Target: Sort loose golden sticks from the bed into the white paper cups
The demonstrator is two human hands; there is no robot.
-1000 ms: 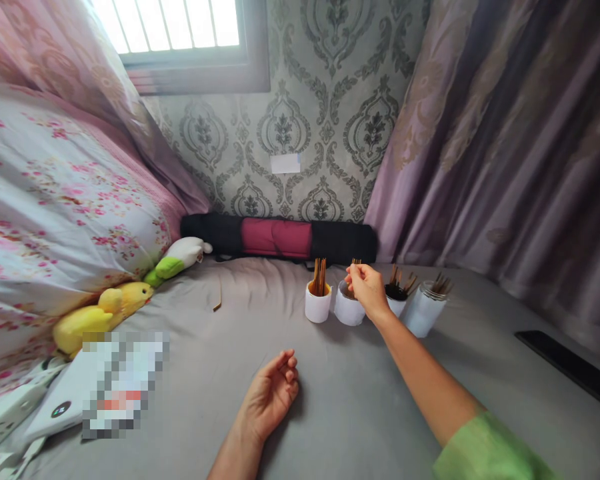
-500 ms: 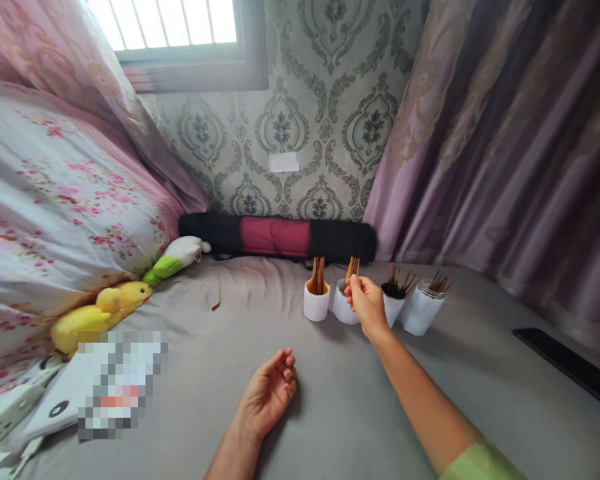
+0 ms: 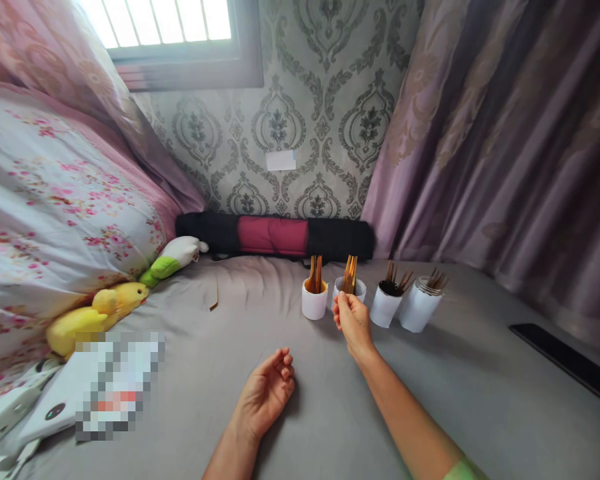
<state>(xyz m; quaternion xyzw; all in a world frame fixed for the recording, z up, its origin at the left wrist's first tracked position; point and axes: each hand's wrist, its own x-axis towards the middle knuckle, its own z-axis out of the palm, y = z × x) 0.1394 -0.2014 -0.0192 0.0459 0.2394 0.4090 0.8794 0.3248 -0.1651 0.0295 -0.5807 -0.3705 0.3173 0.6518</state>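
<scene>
My left hand rests on the grey sheet, palm turned inward and fingers loosely curled, with nothing visible in it. In front of the second white-wrapped cup is my right hand, thumb and fingertips pinched together. Whatever may be between those fingertips is too small to make out. Thin brown sticks stand in that cup, whose lower front the hand hides. To its left a white cup with a yellow inside holds more sticks. On the right stand a dark-lined white cup and a paper-wrapped glass jar, both with sticks.
One thin stick lies alone on the sheet. A black and maroon roll lies against the wall. Plush toys, a white device and a power strip are at left. A black flat object lies at right.
My right hand has moved left and down, from beside the second cup's sticks to the front of that cup. The dark-lined cup now shows fully. My left hand stays put.
</scene>
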